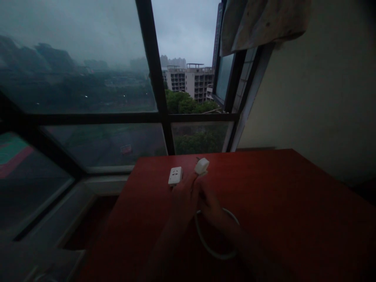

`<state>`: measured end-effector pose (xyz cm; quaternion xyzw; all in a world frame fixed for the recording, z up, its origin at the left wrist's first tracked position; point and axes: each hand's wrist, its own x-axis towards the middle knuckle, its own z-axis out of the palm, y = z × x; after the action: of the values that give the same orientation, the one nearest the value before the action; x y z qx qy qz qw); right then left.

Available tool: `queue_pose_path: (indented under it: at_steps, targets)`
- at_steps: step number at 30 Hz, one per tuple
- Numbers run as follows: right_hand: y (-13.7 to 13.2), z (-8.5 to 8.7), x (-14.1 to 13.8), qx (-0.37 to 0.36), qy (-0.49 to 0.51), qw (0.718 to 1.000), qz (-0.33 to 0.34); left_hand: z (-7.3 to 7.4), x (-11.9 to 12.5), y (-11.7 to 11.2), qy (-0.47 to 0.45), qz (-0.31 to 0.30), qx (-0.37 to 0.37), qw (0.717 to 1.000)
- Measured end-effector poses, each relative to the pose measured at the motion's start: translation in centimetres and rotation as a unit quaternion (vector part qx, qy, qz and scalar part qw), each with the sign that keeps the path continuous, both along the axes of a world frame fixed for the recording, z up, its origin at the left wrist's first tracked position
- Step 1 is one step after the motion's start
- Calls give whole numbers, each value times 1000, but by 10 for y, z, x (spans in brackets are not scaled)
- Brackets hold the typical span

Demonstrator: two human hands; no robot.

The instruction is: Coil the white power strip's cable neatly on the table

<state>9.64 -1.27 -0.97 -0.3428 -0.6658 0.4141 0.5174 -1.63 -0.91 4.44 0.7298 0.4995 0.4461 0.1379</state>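
Observation:
A small white socket block [175, 175] lies on the red table [279, 188], near its far edge. Just right of it a white plug [202, 166] is held up above the tabletop. My left hand [183, 199] reaches forward with its fingers pinched at the base of the plug. My right hand [210, 205] is closed right beside it, on the white cable [216, 254] that loops back under my right wrist. The room is dim, so the exact finger placement is hard to make out.
A large window with dark frames [155, 82] fills the left and centre, looking onto buildings and trees. A pale wall [317, 102] stands to the right, with cloth [264, 21] hanging above. A grey sill [73, 211] runs along the table's left side.

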Motion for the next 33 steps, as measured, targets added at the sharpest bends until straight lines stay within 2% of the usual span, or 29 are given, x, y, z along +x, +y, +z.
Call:
queue_pose_path:
  at_steps: [8,15,19,22,25,28,30,33]
  targets:
    - [0,15,6,-22,-47,998,24,5,-4,7,-38,-67,65,995]
    - [-2,26,8,-27,-130,991,11,6,-13,13,-124,-41,47,990]
    - [1,27,10,-10,-146,989,-2,8,-17,15,-156,-74,10,985]
    - [4,24,12,-13,-133,991,-2,9,-20,16,-161,-120,-31,979]
    - [7,23,15,-21,-124,992,-1,5,-22,19,-251,-153,-118,948]
    - [8,25,18,-18,-109,994,6,-2,-23,22,-318,-144,-214,912]
    - [8,26,18,-20,-102,995,5,-5,-22,23,-270,-161,-263,912]
    - [9,25,19,-29,-101,994,4,-4,-21,23,-180,-200,-271,924]
